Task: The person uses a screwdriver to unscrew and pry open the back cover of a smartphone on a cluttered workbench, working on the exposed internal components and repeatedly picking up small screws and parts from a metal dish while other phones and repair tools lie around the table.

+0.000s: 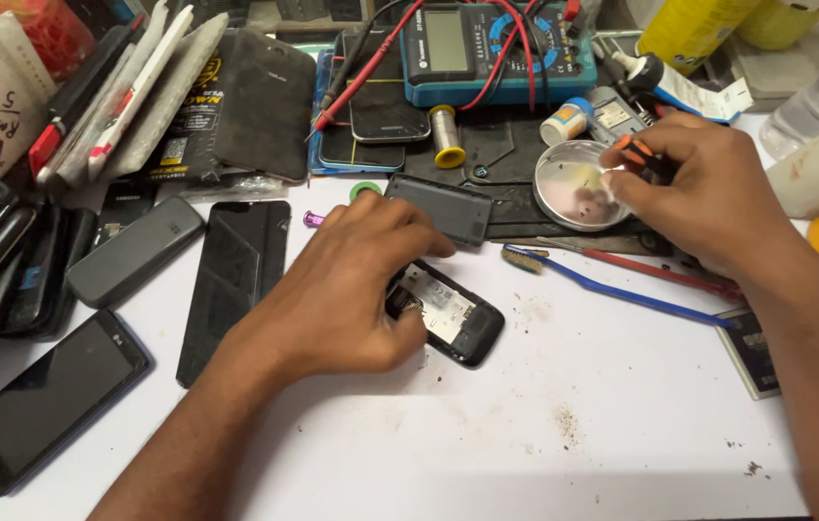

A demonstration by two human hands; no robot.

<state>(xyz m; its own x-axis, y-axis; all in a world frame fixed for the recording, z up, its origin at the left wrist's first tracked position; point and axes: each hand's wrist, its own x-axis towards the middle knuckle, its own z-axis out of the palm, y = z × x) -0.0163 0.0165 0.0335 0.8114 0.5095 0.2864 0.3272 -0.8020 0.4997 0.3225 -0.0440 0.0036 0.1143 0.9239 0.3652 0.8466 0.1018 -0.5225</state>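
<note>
Opened phone pinned under the left hand, screwdriver in the right

Opened phone (448, 314) lies back-up on the white worktop (544, 444), its inner label showing, with the left hand (347, 289) pressed over its upper end, fingers curled down on it. Just beyond that hand's fingertips sits a grey back cover (440, 205). The right hand (708, 188) is raised well to the right, fingers pinched shut on an orange-and-black screwdriver (643, 156) held over a small round dish (573, 183). Between the two hands, nearer the right one, a blue-handled brush (612, 289) lies flat. Left of the left hand rest several dark phones (235, 280).
</note>
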